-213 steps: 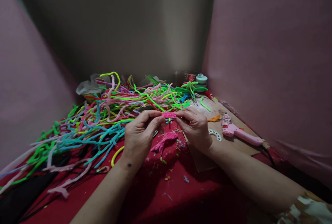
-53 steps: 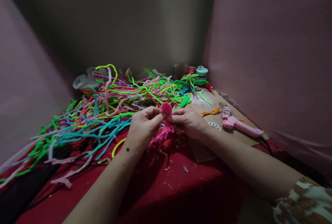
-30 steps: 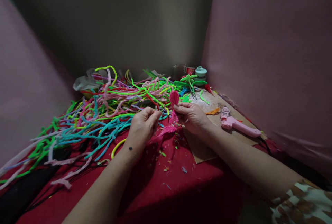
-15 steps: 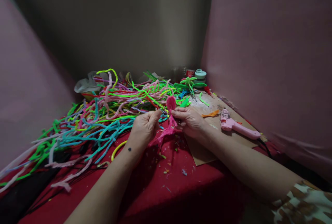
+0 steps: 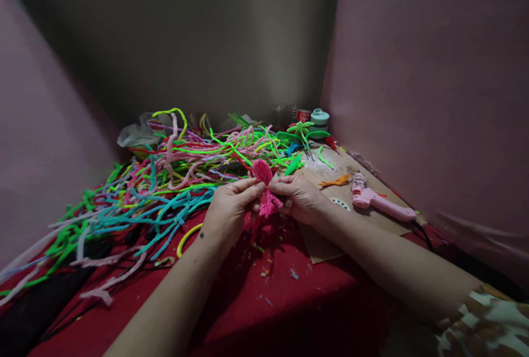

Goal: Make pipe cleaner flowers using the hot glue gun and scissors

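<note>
Between my two hands is a pink pipe-cleaner piece (image 5: 263, 172), with a rounded petal-like top and loose fuzzy strands hanging below. My left hand (image 5: 232, 203) pinches it from the left, thumb and forefinger at the base of the rounded part. From the other side my right hand (image 5: 298, 196) pinches the same narrow spot, its fingertips almost meeting the left thumb. The other fingers of both hands are curled and partly hidden. Behind the hands spreads a large tangled heap of coloured pipe cleaners (image 5: 190, 158).
A pink glue gun (image 5: 378, 203) lies on a cardboard sheet (image 5: 318, 241) at the right. Near it are an orange piece (image 5: 334, 181), a green pipe-cleaner flower (image 5: 301, 131) and a pale teal container (image 5: 319, 117). Small scraps dot the red cloth (image 5: 264, 318). Pink walls (image 5: 430, 70) flank the table.
My left hand has moved onto the pink piece and now pinches it too. The piece has shifted slightly left and down, its rounded top tilting left.
</note>
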The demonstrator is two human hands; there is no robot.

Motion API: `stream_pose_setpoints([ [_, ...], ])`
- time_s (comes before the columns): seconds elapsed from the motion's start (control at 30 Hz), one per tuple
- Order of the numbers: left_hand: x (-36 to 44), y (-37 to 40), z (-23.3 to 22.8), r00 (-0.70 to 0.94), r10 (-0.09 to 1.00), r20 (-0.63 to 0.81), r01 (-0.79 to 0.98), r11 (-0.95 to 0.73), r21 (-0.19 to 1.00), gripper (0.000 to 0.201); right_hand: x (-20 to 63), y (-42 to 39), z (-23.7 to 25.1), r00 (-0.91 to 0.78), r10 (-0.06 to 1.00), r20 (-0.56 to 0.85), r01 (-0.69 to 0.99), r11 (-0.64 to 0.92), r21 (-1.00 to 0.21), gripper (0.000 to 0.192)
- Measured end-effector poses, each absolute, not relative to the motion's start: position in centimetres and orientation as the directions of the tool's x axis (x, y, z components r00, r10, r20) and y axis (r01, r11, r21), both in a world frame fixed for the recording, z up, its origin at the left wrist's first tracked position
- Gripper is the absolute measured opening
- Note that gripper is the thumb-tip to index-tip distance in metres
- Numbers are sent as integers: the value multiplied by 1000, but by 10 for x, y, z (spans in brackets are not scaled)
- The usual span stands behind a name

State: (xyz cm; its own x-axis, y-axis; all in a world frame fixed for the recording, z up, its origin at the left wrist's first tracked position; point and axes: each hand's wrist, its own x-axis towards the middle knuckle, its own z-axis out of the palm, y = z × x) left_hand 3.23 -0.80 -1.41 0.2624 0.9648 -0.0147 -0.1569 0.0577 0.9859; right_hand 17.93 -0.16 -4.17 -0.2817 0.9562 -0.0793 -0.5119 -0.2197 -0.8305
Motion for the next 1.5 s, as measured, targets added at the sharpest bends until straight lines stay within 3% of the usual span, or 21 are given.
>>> stream_pose_setpoints([
  [0.43,32,-5,-18,332,940,-73,-294,177,939,15,178,-4,-42,-361,931,-50,-483,-233,-844,38],
  [0.57,31,-3,-21,362,929,-72,-350,208,913,17,178,-5,-43,-329,944,-22,-436,-173,-883,39],
  [0.7,34,-9,-16,374,924,-78,-348,218,912,13,178,-8,-42,-219,976,0,-328,-73,-942,39],
  [0.9,32,-9,-9,233,972,15,-276,51,960,16,176,-14,-28,-186,982,30,-106,11,-994,30],
  [1.03,22,-2,-10,159,985,73,-163,-47,986,21,190,-32,-12,-101,975,200,77,208,-975,20],
  [1.13,19,-1,-10,136,984,114,-144,-94,985,25,222,-56,-8,32,925,378,363,342,-867,18],
  [1.2,19,-2,-9,165,978,128,-141,-105,984,26,253,-73,-14,107,870,482,584,337,-739,16],
  [1.33,22,-5,-7,191,971,143,-107,-124,986,22,318,-96,-40,118,826,551,906,137,-400,23],
  [1.4,23,-5,-6,194,971,142,-119,-120,986,23,341,-103,-54,97,836,540,974,31,-223,29],
  [1.5,24,-2,-7,192,973,131,-133,-106,985,24,357,-106,-69,65,884,463,995,-25,-92,30],
])
